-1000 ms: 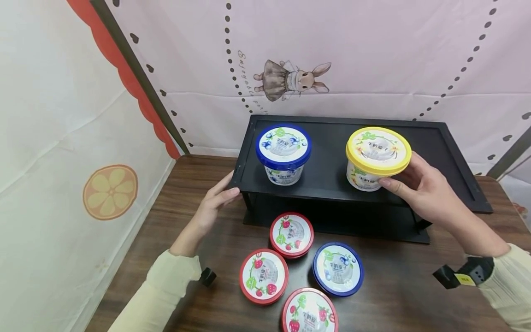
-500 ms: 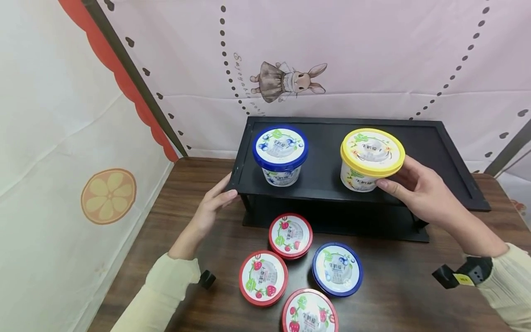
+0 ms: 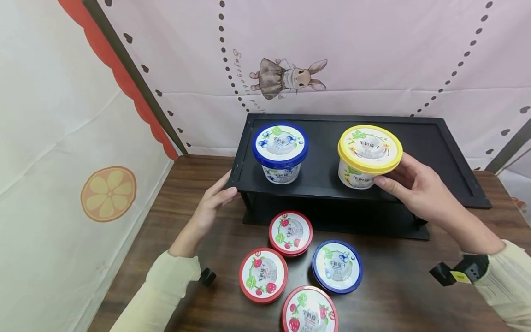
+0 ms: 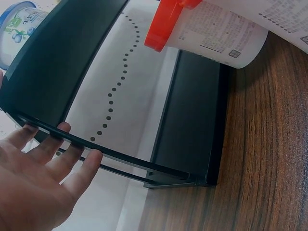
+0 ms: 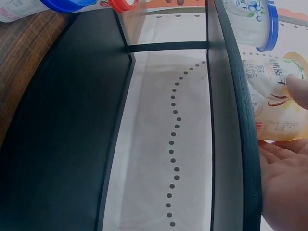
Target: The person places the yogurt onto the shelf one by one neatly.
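Observation:
My right hand (image 3: 423, 189) holds a white tub with a yellow lid (image 3: 370, 150), thumb at its front and fingers at its right side. The tub is upright at the top of a black two-level shelf (image 3: 321, 138); whether its base touches cannot be told. To its left a blueberry tub with a blue lid (image 3: 280, 152) stands on the same level. My left hand (image 3: 207, 203) grips the shelf's left front corner, thumb near the front edge. In the left wrist view, its fingers (image 4: 84, 171) lie against the side rail.
Before the shelf, on the wooden table (image 3: 406, 276), stand several tubs: a red-lidded one (image 3: 291, 234) by the shelf, two more strawberry tubs (image 3: 263, 276) nearer me, and a blue-lidded one (image 3: 338, 267). A pale printed cloth (image 3: 373, 55) hangs behind.
My right hand has shifted the yellow-lidded tub slightly left, closer to the blue-lidded tub on the shelf. My left hand stays on the shelf corner, and the other tubs have not moved.

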`<state>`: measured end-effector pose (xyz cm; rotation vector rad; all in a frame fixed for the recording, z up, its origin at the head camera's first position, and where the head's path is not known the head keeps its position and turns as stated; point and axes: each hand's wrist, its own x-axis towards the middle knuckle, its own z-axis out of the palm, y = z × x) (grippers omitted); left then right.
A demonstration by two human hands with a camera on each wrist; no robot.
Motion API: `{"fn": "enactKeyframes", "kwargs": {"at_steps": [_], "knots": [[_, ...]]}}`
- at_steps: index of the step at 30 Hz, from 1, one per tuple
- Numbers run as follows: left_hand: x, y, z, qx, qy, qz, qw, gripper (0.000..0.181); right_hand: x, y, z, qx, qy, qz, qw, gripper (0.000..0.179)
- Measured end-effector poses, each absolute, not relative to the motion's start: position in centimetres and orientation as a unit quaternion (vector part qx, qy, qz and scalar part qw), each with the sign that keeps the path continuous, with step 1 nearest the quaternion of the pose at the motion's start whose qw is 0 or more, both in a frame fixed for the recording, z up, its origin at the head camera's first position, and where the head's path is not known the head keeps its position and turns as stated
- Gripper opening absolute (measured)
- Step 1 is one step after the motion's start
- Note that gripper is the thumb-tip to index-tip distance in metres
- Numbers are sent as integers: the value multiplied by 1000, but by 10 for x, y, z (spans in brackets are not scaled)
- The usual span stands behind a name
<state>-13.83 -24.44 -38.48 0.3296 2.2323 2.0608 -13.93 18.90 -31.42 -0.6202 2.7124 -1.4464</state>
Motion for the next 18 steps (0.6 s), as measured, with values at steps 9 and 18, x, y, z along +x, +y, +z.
{"fn": "enactKeyframes", "kwargs": {"at_steps": [9, 18], "knots": [[-138, -243, -383, 106, 730, 673, 47, 58, -132, 196, -305, -182, 884, -430, 15, 85], [-138, -244, -384, 103, 731, 673, 49, 58, -125, 193, -311, -188, 878, -438, -44, 81]]}}
